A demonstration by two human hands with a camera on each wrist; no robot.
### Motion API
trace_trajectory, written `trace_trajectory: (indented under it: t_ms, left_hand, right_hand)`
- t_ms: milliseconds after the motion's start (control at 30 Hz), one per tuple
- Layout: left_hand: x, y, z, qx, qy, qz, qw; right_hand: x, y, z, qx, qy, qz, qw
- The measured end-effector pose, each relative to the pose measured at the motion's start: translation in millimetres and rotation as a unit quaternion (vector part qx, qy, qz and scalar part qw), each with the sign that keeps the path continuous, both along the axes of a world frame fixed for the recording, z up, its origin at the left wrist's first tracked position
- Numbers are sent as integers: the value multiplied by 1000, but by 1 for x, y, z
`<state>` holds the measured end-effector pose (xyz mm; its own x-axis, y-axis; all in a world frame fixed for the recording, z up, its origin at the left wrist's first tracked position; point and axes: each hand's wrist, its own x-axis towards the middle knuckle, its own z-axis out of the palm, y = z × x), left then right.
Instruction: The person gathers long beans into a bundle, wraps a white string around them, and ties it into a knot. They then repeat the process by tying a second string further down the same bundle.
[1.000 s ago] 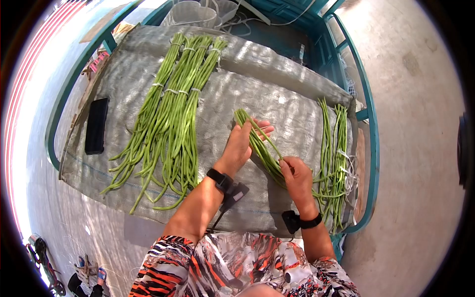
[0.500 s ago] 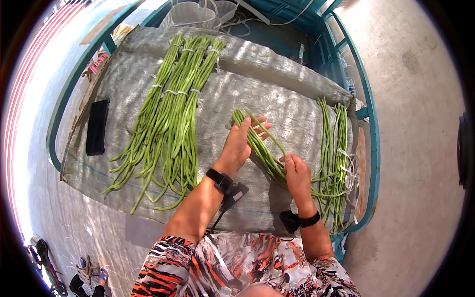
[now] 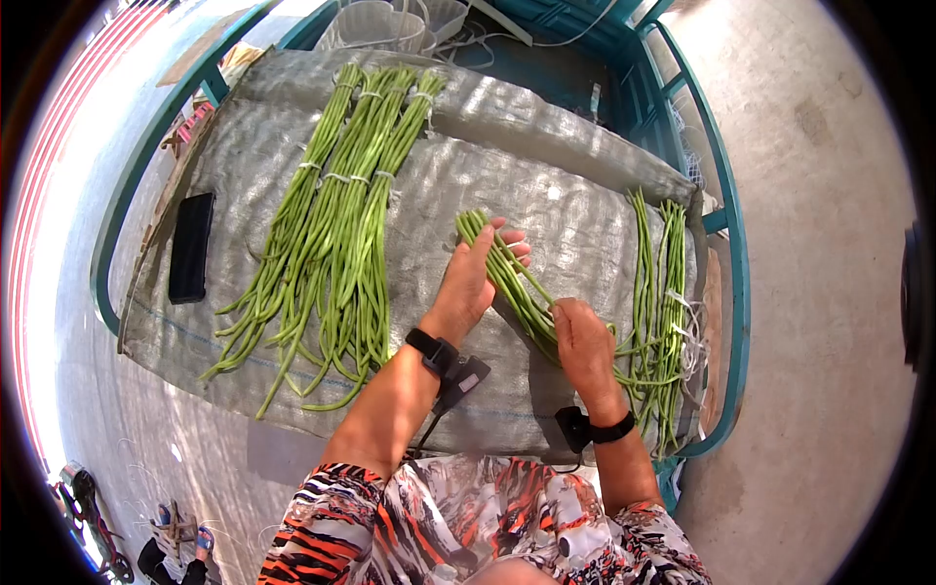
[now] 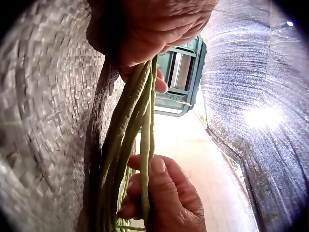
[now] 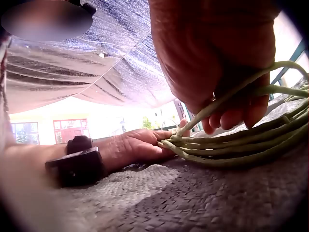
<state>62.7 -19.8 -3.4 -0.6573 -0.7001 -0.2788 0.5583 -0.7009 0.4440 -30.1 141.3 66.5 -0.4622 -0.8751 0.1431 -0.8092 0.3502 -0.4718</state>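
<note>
A small bunch of long green beans (image 3: 524, 310) slants across the middle of the grey woven sheet (image 3: 487, 390) in the head view. My left hand (image 3: 466, 283) grips it near the upper ends, thumb laid over the beans and fingers beyond them. Lower down, my right hand (image 3: 585, 349) pinches a bean between thumb and fingers, beside the bunch. In the left wrist view, that right hand (image 4: 169, 193) has its thumb against a pale bean (image 4: 145, 169). The right wrist view shows the beans (image 5: 241, 150) curving away from the left hand (image 5: 135, 147).
Several bean bundles (image 3: 336, 234) tied with white bands lie on the left, near a black phone (image 3: 191, 249). More long beans (image 3: 640, 283) and white ties (image 3: 690, 336) lie on the right. A teal metal rail (image 3: 733, 292) borders the sheet; clear plastic containers (image 3: 375, 27) stand at the back.
The bean pinched by my right hand stood apart from the bunch half a second ago and now lies closer along it. My left hand has kept its hold, nearly still.
</note>
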Motion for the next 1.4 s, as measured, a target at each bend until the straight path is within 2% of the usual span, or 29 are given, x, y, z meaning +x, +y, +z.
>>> trace_trajectory:
  t_ms: [300,400,500,533,567,633,667,767,800,900,1000,1133,1233,1267,1400]
  left_hand:
    - [-3,0,-3,17,-14,22,1000]
    - [-3,2,0,9,-28,30,999]
    - [-2,6,5,29,-16,44,998]
    - [-2,5,6,31,-15,44,998]
    - [-2,5,6,32,-13,44,998]
    - [-2,2,5,41,-7,38,998]
    - [-2,2,4,38,-7,34,999]
    - [-2,2,4,34,-10,31,999]
    - [-2,2,4,36,-13,33,999]
    - [-3,2,3,27,-22,30,999]
    - [-3,1,-5,17,-11,22,1000]
    - [-4,2,-2,-3,-49,37,998]
    - [-2,1,-7,-4,-13,25,1000]
    - [-2,1,-8,3,-6,23,1000]
    - [-2,1,-8,-9,-6,18,1000]
  right_hand:
    - [-1,0,5,11,4,29,1000]
    - [-7,11,34,55,19,28,998]
    - [-27,32,57,112,87,16,990]
    - [-30,39,69,122,59,-6,991]
    - [-38,49,71,131,91,-29,987]
    - [-57,71,69,148,155,-76,974]
    - [-69,81,68,213,161,-116,957]
    - [-111,111,38,249,210,-75,943]
    - [-118,105,42,241,230,-33,942]
    - [-136,78,18,87,140,-133,977]
    - [-165,42,-12,12,170,-157,973]
    - [-190,6,-28,84,194,-215,953]
    - [-199,-4,-31,153,132,-252,946]
    - [-201,-4,-30,137,112,-268,947]
    - [-186,-4,-24,23,163,-254,953]
